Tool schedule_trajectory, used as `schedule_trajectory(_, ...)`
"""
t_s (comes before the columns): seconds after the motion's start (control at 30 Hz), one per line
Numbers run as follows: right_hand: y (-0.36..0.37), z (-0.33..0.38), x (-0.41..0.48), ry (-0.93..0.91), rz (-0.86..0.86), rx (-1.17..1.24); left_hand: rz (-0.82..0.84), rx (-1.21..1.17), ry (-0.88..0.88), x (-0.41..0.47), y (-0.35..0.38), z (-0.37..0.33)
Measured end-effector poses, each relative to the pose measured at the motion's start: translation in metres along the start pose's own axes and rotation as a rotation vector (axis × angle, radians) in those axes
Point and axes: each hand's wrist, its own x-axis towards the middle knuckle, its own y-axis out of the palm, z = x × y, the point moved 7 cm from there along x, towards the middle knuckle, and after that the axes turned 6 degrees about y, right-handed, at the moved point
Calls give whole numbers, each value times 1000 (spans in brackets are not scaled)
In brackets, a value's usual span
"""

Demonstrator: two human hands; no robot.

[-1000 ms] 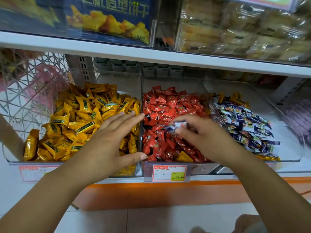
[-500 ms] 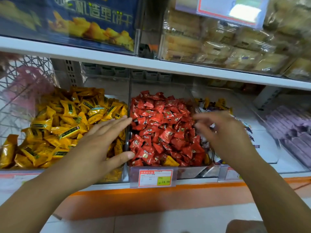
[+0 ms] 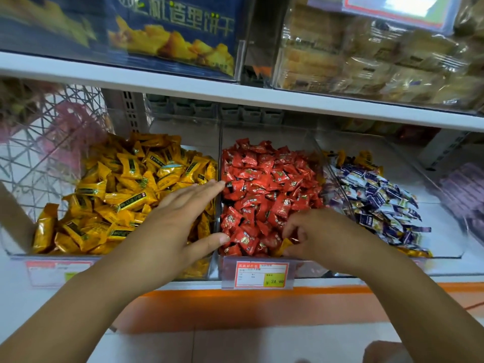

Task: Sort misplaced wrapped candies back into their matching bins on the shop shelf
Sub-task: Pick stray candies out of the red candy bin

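Nearest me, the orange-trimmed shelf (image 3: 262, 292) edge carries a price tag (image 3: 258, 274) in a clear holder just below my right hand (image 3: 318, 238). Above it stand three clear, hard-walled plastic bins with thin upright dividers between them. My right hand is over the front of the red bin (image 3: 309, 137), fingers curled and closing on a misplaced yellow candy (image 3: 284, 246) that lies among the red candies (image 3: 264, 189) at the front wall; whether the pinch is complete I cannot tell. My left hand (image 3: 180, 224) is flat and spread, palm down, over the right part of the yellow candies (image 3: 125, 189), its fingertips and thumb reaching the divider (image 3: 219, 142). All wrappers are glossy, crinkled pillow shapes with pinched ends. Right of my right hand, the blue-and-white candies (image 3: 377, 197) fill only the left part of their bin, leaving bare floor beyond. Behind each heap the bins are empty, and open room remains under the white upper shelf (image 3: 235, 93), which holds boxed biscuits (image 3: 167, 30).
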Motion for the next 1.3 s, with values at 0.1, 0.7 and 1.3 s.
schedule_trajectory(0.1,-3,1,-5,-24,-11,20,-3,5,-7,-1,2,1)
schedule_trajectory(0.7,-36,61,49,-217,-406,174,-45,80,-15,-16,-6,3)
schedule_trajectory(1.3,-52,37,52,-160,-415,128,-29,50,5,1,-8,-3)
